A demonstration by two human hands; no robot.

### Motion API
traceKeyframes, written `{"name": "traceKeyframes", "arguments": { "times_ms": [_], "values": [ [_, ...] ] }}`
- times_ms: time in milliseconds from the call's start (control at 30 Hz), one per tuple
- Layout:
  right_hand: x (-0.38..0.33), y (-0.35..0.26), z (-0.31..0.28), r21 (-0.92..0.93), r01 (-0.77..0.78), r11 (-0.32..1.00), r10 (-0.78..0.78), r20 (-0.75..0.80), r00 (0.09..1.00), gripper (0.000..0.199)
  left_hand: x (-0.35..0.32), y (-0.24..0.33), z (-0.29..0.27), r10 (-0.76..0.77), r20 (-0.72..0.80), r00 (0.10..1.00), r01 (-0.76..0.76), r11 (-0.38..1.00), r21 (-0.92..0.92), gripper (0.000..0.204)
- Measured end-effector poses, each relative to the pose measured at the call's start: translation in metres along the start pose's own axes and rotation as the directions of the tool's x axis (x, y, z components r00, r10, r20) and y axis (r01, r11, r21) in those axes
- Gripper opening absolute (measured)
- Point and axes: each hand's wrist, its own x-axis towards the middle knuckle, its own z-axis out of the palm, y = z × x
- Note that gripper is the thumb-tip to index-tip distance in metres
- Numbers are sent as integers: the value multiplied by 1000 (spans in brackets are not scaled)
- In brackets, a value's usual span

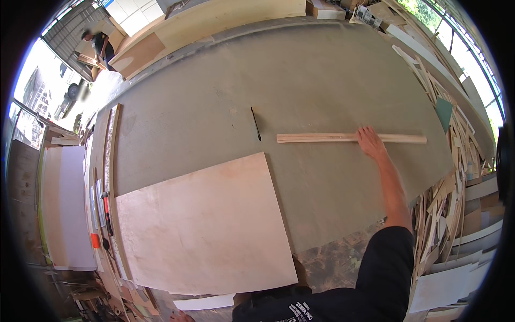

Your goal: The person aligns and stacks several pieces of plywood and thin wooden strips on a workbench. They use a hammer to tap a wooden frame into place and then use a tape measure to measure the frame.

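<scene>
My right hand (370, 141) reaches far across the large grey-brown work surface (214, 86), its fingers closed over a long pale wooden strip (316, 138) lying crosswise there. The strip extends to both sides of the hand. At the lower edge, only a small part of my left hand (181, 316) shows, near a white strip (206, 302); its fingers are mostly cut off. A big pale plywood sheet (201, 225) lies on the near left of the surface. Left of the wooden strip is a thin black stick-like thing (256, 123), perhaps a pen.
Wooden battens (111, 155) and red-and-black tools (107, 214) line the left edge. Piled offcuts (458, 145) crowd the right side. A long plywood panel (230, 29) stands along the far edge. Another person (100, 47) bends over wood at the far left.
</scene>
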Motion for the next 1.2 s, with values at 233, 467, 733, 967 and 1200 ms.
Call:
{"name": "traceKeyframes", "arguments": {
  "times_ms": [233, 467, 733, 967, 1200],
  "values": [
    [-144, -56, -89, 387, 84, 918, 0, -212, 977, 33, 24, 38, -22, 123, -176, 977, -180, 913, -366, 58],
    [-116, -277, -246, 273, 539, 797, -412, -409, 815, 35, 75, 57, -13, 133, -275, 952, -273, 774, -571, 53],
    [-20, -609, -347, 130, 669, 731, -552, -464, 693, 25, 139, -5, 12, 230, -210, 950, -309, 613, -727, 54],
    [-1, -762, -414, 169, 685, 708, -546, -485, 684, 24, 166, -119, 51, 121, -54, 991, -126, 744, -657, 62],
    [-4, -797, -430, 200, 609, 768, -478, -455, 752, 26, 189, -114, 65, 189, 58, 980, -102, 734, -672, 57]
  ]
}}
